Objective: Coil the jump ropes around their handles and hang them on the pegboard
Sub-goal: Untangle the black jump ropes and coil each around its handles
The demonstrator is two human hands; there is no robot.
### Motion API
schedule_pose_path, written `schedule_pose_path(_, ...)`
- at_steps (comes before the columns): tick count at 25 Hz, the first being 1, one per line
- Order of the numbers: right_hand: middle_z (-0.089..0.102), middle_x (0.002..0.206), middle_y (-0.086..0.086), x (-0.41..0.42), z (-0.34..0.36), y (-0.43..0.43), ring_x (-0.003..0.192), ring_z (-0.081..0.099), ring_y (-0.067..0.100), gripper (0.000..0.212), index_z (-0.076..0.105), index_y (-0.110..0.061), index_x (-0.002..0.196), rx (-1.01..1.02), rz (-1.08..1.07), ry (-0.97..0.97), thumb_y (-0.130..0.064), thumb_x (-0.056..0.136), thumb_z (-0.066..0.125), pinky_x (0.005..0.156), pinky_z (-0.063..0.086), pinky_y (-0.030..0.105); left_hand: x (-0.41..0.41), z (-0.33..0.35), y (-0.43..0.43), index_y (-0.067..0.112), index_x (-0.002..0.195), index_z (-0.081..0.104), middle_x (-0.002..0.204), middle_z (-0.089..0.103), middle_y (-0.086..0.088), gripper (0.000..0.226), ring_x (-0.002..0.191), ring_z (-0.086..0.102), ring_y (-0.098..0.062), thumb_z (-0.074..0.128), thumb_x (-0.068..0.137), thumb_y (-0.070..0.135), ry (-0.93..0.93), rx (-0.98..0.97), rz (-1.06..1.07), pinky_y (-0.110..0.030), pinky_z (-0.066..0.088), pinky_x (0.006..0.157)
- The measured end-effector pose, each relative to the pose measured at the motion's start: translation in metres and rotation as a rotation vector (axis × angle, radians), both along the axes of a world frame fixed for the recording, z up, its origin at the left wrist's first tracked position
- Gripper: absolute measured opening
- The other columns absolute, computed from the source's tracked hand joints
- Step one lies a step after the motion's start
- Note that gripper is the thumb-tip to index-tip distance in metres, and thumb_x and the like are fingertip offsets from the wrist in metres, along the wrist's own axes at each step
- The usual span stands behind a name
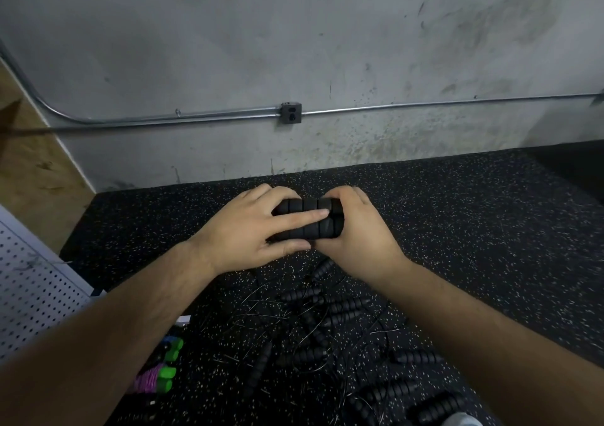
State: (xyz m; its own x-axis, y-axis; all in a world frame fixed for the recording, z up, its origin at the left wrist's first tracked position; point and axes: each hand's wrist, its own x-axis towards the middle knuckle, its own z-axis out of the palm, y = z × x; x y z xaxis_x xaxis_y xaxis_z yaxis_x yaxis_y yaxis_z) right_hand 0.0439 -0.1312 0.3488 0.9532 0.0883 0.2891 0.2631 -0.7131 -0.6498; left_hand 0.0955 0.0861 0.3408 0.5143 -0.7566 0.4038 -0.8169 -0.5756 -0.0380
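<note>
Pegboard [31, 282] at 8 o'clock, white, leaning or lying at the frame edge, and no hooks or hung ropes show on the part in view. At 7 o'clock there is a green-handled rope [158, 376] with purple cord wound on it, lying on the speckled floor [490, 229] just beside the board; we judge that one coiled but not hung. Left hand [245, 233] just below centre, at 9 o'clock of the bundle: fingers wrap over the far side, thumb underneath, index finger laid straight along the top. The black handles [313, 221], ribbed and pressed side by side, are held up off the floor between both hands. Right hand [356, 226] at 3 o'clock of the bundle, curled tight round its right end. We cannot tell if any cord is wrapped on yet, as it is too thin and dark here. The loose pile [330, 324] of more black handles and thin cords runs from 6 to 5 o'clock, tangled, well below the hands. Step in hand: we judge it to be squaring the pair of handles, at the start of a coil. The next move needs one hand clamping both handles while the other finds the cord and winds it snug. The tangle may drag other ropes along. Most of the task is left to do.
</note>
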Motion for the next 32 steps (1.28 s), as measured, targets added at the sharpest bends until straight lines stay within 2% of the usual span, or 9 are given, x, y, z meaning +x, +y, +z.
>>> schedule_pose_path(5,0.056,0.115,-0.014,-0.008,0.004,0.001,0.100,0.062,0.001,0.086,0.032,-0.032,0.140,0.444,-0.018,0.063,-0.014,0.074,0.085,0.078,0.050,0.009,-0.004,0.004,0.000,0.051,0.147,0.039,0.119,0.055,-0.002,0.054,0.103,0.055,-0.019,0.052,0.096,0.058,0.052,-0.187,0.024,-0.043,0.055,0.084)
schedule_pose_path(7,0.061,0.118,-0.015,-0.007,-0.004,0.006,0.106,0.064,0.003,0.078,0.039,-0.029,0.140,0.546,-0.035,0.108,-0.020,0.077,0.085,0.090,0.053,0.018,-0.004,0.006,0.002,0.056,0.148,0.033,0.116,0.055,0.000,0.056,0.103,0.055,-0.017,0.052,0.096,0.059,0.080,-0.231,0.058,-0.041,0.054,0.086)
schedule_pose_path(10,0.066,0.113,-0.012,-0.003,-0.021,0.024,0.103,0.063,0.004,0.038,0.058,-0.023,0.121,0.353,0.058,0.280,-0.030,0.088,0.076,0.092,0.052,0.030,-0.006,0.008,0.004,0.059,0.147,0.033,0.109,0.053,0.003,0.054,0.097,0.053,-0.014,0.050,0.096,0.061,0.160,-0.287,0.077,-0.037,0.053,0.083)
schedule_pose_path(15,0.063,0.131,-0.006,0.002,-0.038,0.086,0.121,0.056,0.003,0.054,0.054,-0.017,0.138,0.359,0.349,0.434,-0.032,0.090,0.074,0.102,0.044,0.022,-0.016,0.015,0.005,0.046,0.147,0.045,0.103,0.054,0.002,0.052,0.092,0.056,-0.015,0.056,0.097,0.053,0.319,-0.416,0.076,-0.030,0.050,0.082)
schedule_pose_path(20,0.074,0.102,-0.001,0.003,-0.045,0.131,0.093,0.067,-0.004,0.014,0.070,-0.009,0.109,0.442,0.445,0.435,-0.016,0.099,0.061,0.088,0.048,0.012,-0.022,0.022,0.021,0.037,0.149,0.047,0.105,0.055,0.005,0.052,0.095,0.056,-0.011,0.059,0.099,0.042,0.362,-0.478,0.082,-0.021,0.047,0.089)
schedule_pose_path(23,0.068,0.079,0.004,0.005,-0.048,0.132,0.074,0.064,0.017,0.022,0.069,-0.002,0.100,0.455,0.451,0.469,-0.020,0.102,0.057,0.084,0.052,0.032,-0.021,0.021,0.037,0.040,0.148,0.047,0.110,0.057,0.004,0.052,0.100,0.058,-0.014,0.058,0.098,0.047,0.361,-0.479,0.104,-0.030,0.050,0.093)
schedule_pose_path(27,0.051,0.055,-0.014,0.015,-0.034,0.095,0.051,0.047,0.001,0.020,0.069,-0.023,0.086,0.332,0.411,0.455,-0.034,0.100,0.061,0.056,0.043,0.019,-0.016,0.020,0.062,0.051,0.146,0.043,0.105,0.053,0.012,0.051,0.094,0.056,-0.010,0.053,0.096,0.055,0.337,-0.468,0.137,-0.026,0.048,0.085)
schedule_pose_path(30,0.064,0.064,-0.004,0.020,-0.006,0.055,0.057,0.055,0.006,0.025,0.074,-0.024,0.087,0.057,0.367,0.339,-0.044,0.097,0.061,0.060,0.045,0.022,-0.016,0.020,0.071,0.052,0.146,0.043,0.104,0.051,0.014,0.051,0.093,0.055,-0.008,0.053,0.096,0.058,0.312,-0.433,0.126,-0.026,0.049,0.082)
schedule_pose_path(32,0.069,0.069,-0.018,0.017,0.016,0.030,0.061,0.060,-0.004,0.027,0.076,-0.022,0.091,-0.052,0.336,0.294,-0.043,0.097,0.060,0.060,0.045,0.014,-0.018,0.020,0.072,0.053,0.146,0.043,0.111,0.053,0.010,0.051,0.099,0.056,-0.010,0.052,0.096,0.058,0.280,-0.385,0.089,-0.035,0.052,0.087)
